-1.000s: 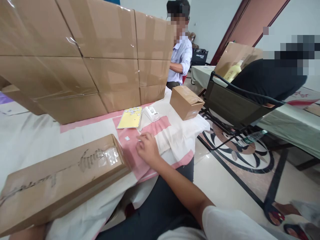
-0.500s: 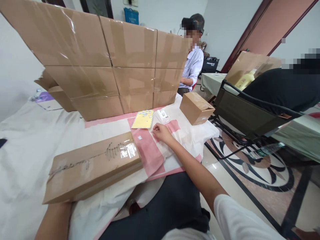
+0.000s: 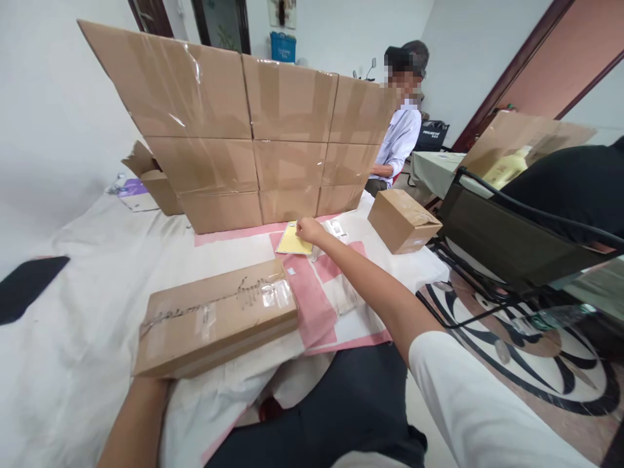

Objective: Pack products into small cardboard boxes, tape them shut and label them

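Observation:
My right hand (image 3: 307, 230) is over the upper part of a yellow card (image 3: 293, 243), its fingers curled together. Whatever is in the fingers, if anything, is too small or hidden to make out. The hand covers much of the card's far half. Beside it lies a small white object (image 3: 336, 229), partly behind my wrist. A tiny pale scrap (image 3: 291, 271) rests on the pink cloth nearer to me. My left hand (image 3: 152, 385) goes in behind the near end of a long taped cardboard box (image 3: 219, 312), which hides its fingers.
A wall of stacked cardboard boxes (image 3: 287, 117) stands along the back. A smaller box (image 3: 404, 221) sits at the table's right. A dark flat object (image 3: 32, 286) lies at the left. Another person (image 3: 400, 140) sits beyond the boxes; a folding chair (image 3: 511, 240) is at the right.
My right hand has moved away from me, from the near side of the yellow card to above its far part. The view has swung left; the left hand stays by the box.

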`<state>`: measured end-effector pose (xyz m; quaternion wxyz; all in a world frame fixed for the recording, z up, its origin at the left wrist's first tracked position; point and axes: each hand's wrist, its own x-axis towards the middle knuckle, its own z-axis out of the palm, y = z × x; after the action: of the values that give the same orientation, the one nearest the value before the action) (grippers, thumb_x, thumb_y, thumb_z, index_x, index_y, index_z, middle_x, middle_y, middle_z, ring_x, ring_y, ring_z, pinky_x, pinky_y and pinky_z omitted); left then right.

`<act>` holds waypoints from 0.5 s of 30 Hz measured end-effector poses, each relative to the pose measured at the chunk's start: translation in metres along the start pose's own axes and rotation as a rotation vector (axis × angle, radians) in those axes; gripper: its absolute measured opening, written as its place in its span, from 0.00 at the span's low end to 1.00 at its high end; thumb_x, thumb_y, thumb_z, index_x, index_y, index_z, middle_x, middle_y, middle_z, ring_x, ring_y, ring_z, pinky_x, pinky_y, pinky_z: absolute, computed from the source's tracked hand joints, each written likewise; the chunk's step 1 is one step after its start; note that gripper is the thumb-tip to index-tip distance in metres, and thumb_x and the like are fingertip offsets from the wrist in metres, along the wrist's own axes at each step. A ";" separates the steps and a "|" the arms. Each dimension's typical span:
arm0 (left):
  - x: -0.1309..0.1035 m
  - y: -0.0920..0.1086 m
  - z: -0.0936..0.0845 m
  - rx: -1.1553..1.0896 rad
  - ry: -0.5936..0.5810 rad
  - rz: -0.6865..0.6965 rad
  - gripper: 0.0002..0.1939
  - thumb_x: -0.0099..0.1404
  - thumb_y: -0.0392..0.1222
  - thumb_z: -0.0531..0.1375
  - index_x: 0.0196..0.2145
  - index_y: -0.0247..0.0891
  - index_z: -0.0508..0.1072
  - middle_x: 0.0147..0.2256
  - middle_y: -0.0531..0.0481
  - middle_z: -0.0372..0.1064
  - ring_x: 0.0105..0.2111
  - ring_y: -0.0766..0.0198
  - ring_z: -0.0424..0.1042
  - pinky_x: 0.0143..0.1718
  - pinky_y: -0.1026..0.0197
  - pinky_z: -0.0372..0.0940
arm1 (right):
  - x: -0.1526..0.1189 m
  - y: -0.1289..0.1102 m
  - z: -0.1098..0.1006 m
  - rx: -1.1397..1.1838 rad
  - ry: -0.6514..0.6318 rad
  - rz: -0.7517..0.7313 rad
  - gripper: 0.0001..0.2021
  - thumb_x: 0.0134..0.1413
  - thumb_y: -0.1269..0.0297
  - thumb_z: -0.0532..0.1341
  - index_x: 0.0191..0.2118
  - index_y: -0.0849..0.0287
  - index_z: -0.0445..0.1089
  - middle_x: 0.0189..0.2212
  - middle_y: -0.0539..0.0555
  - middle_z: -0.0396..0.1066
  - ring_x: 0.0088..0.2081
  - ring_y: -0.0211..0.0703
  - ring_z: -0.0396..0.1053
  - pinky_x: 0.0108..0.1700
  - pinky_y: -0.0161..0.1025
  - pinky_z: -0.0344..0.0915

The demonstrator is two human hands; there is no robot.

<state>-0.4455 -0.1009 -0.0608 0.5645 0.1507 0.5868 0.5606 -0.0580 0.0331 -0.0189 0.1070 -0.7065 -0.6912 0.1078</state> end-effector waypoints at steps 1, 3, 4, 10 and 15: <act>0.004 0.000 -0.002 0.016 0.023 -0.020 0.15 0.73 0.51 0.59 0.40 0.36 0.74 0.33 0.51 0.72 0.28 0.66 0.70 0.30 0.61 0.70 | 0.001 0.002 0.001 -0.033 -0.017 -0.019 0.07 0.53 0.77 0.61 0.33 0.62 0.76 0.37 0.58 0.78 0.37 0.44 0.71 0.36 0.35 0.57; 0.010 -0.001 -0.005 0.050 0.034 -0.056 0.13 0.68 0.49 0.59 0.29 0.39 0.72 0.24 0.53 0.68 0.21 0.65 0.65 0.21 0.63 0.65 | -0.001 0.005 0.002 -0.090 -0.055 -0.065 0.08 0.53 0.77 0.60 0.32 0.61 0.76 0.38 0.58 0.78 0.38 0.44 0.71 0.36 0.35 0.56; 0.011 -0.001 -0.005 0.065 0.024 -0.065 0.12 0.64 0.47 0.60 0.25 0.41 0.70 0.20 0.54 0.66 0.19 0.63 0.64 0.18 0.62 0.64 | -0.003 0.007 0.002 -0.114 -0.074 -0.089 0.08 0.52 0.77 0.60 0.31 0.61 0.76 0.38 0.58 0.79 0.37 0.44 0.70 0.35 0.36 0.56; 0.005 -0.004 -0.004 0.102 -0.051 0.023 0.09 0.48 0.43 0.61 0.19 0.42 0.63 0.14 0.57 0.61 0.15 0.64 0.63 0.13 0.65 0.60 | -0.022 0.008 0.009 -0.196 -0.159 -0.177 0.10 0.51 0.77 0.58 0.29 0.63 0.77 0.31 0.58 0.77 0.32 0.42 0.68 0.34 0.37 0.56; 0.001 -0.005 -0.006 0.142 -0.095 0.131 0.12 0.42 0.43 0.63 0.17 0.40 0.61 0.14 0.58 0.60 0.14 0.67 0.61 0.14 0.67 0.60 | -0.039 0.006 0.005 -0.186 -0.120 -0.208 0.10 0.53 0.77 0.59 0.34 0.65 0.79 0.33 0.59 0.78 0.35 0.44 0.70 0.38 0.37 0.60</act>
<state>-0.4489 -0.1047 -0.0674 0.5418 0.2547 0.5865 0.5456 -0.0544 -0.0061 -0.0256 0.0103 -0.6303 -0.7728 0.0737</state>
